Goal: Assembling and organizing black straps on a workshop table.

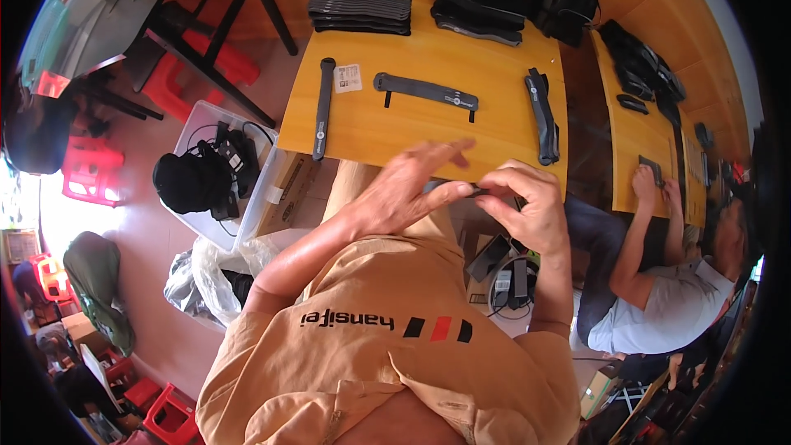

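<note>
Just off the table's near edge, my right hand (527,202) pinches a small dark piece (476,190) between thumb and fingers; what kind it is cannot be made out. My left hand (400,189) has its fingers stretched out, slightly blurred, and its thumb tip reaches the same piece. Beyond the hands, a grey strap (424,91) with two short black tabs lies across the wooden table (395,136). Another grey strap (324,111) lies lengthwise on the left, beside a white label sheet (348,78). On the right is a folded grey strap bundle (541,115).
Stacked grey straps (360,12) and dark straps (478,15) sit at the table's far side, near black bags (568,4). A plastic bin (268,173) holding black gear stands left on the floor. A co-worker (659,297) sits right, at another table (630,136).
</note>
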`<state>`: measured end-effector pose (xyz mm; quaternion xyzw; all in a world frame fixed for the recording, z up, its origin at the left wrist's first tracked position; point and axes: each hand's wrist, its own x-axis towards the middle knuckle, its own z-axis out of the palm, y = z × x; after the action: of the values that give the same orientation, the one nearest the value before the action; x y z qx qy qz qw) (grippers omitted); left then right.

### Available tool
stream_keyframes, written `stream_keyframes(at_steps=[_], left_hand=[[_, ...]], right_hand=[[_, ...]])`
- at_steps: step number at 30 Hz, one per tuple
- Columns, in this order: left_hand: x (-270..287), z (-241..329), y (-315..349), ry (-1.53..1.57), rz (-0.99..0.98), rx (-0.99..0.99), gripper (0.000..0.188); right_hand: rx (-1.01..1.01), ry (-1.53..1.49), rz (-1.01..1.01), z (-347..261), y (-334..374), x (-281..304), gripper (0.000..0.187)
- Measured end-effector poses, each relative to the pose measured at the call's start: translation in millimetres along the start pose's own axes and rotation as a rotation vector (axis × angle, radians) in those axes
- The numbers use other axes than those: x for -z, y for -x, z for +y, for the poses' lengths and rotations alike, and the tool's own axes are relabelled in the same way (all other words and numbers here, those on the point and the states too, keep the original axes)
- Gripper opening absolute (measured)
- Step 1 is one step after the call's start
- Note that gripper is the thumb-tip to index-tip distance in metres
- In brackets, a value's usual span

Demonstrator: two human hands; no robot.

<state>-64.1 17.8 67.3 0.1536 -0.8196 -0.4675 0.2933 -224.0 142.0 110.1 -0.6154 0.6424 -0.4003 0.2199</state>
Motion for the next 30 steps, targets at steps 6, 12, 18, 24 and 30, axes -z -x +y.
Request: stream_keyframes(at_steps=[6,12,18,24,30], left_hand=[[-20.6,-47.1,-5.1,0.622,-0.354,0.399,0.022],[-26.2,-55.0,-11.5,0.309,-0.224,0.283,0.019],[31.0,-82.8,-18.7,0.206,-0.399,0.478,0.020],[54.4,-133.3,-24.7,0.177,-0.305,0.502,0.018],[38.6,-163.9,-46.5,0.275,0.038,0.629,0.015]], right_hand=[[-0.275,-0.468,0.055,45.0,17.2,-15.2,0.018],[-0.398,-0.616,0.181,61.0,7.9,-38.4,0.013],[-0.445,-0.506,0.293,102.8,4.8,-30.0,0.007],[-0.507,-0.475,0.345,136.5,-13.2,-43.6,0.009],[-0.517,-0.452,0.488,169.4,-44.9,-55.6,0.007]])
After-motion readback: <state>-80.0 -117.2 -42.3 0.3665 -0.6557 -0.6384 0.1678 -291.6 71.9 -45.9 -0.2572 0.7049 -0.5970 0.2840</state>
